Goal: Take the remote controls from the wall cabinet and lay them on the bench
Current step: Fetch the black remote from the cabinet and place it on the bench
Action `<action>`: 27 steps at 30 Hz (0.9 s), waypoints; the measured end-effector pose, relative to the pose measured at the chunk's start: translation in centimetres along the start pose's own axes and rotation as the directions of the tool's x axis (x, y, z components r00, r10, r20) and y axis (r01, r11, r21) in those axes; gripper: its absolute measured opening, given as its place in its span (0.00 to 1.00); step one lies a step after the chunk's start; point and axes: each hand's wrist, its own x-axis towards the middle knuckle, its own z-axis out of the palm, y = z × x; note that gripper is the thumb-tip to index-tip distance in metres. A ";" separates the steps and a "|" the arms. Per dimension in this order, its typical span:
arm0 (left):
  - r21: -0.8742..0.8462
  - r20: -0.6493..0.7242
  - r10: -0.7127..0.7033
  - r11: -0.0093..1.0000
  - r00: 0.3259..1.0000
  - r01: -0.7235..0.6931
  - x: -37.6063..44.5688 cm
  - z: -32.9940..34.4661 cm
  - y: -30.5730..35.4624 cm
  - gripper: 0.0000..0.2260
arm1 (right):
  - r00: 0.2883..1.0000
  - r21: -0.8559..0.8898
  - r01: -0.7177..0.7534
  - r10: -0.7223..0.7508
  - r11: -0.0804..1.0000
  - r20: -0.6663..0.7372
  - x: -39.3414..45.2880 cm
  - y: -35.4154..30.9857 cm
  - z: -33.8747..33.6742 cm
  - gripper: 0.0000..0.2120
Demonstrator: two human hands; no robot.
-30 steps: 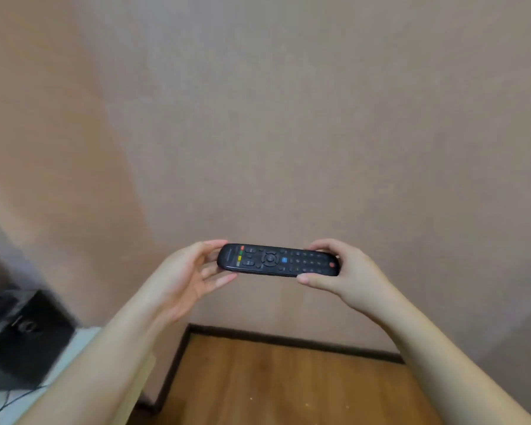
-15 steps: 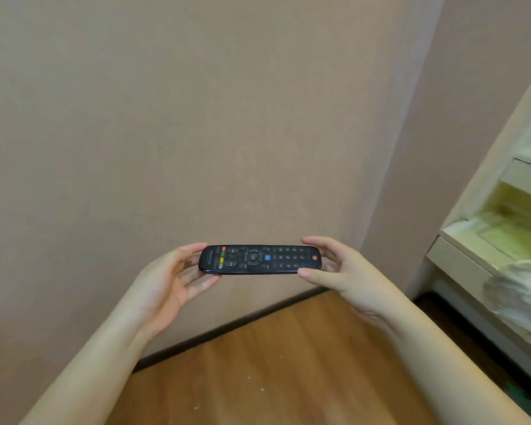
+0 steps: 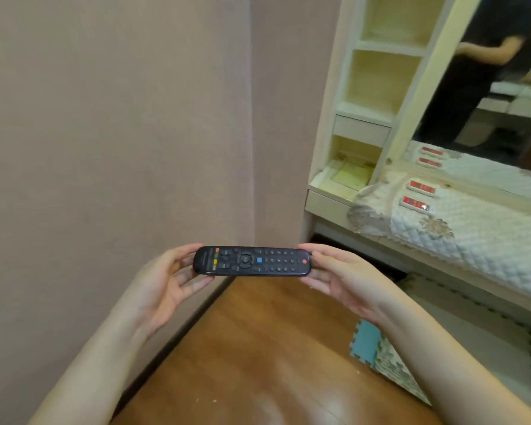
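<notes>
A long black remote control (image 3: 252, 261) with coloured buttons lies level in front of me, buttons up. My left hand (image 3: 166, 282) grips its left end and my right hand (image 3: 347, 276) grips its right end. To the right stands a bench (image 3: 485, 237) covered with a white quilted cloth. Two white remotes with red faces (image 3: 421, 188) (image 3: 416, 204) lie side by side on that cloth, near the mirror.
A cream shelf unit (image 3: 377, 96) with open compartments stands in the corner beside a mirror (image 3: 497, 78) that reflects a person in dark clothes. Plain pink walls fill the left. Wooden floor lies below, with foam puzzle mats (image 3: 390, 363) under the bench.
The view has swung to the right, from the bare wall and corner to the bench, shelves and mirror. Both hands keep the same hold on the black remote.
</notes>
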 end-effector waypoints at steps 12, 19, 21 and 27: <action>0.238 0.303 -0.182 0.965 0.936 0.111 8.0 18.4 -7.4 0.11 | 0.928 0.266 0.172 -0.066 0.948 -0.366 -5.7 -0.8 -15.8 0.13; 0.364 0.378 -0.249 0.925 0.892 0.104 10.2 31.2 -12.8 0.08 | 0.861 0.308 0.265 -0.079 0.914 -0.503 -8.8 -2.4 -26.4 0.13; 0.369 0.395 -0.262 0.923 0.880 0.109 10.8 33.9 -14.0 0.07 | 0.845 0.321 0.283 -0.077 0.904 -0.529 -9.2 -2.8 -28.9 0.13; 0.354 0.394 -0.332 0.915 0.857 0.192 13.3 38.9 -16.0 0.07 | 0.821 0.327 0.305 -0.073 0.894 -0.567 -8.7 -3.9 -33.3 0.12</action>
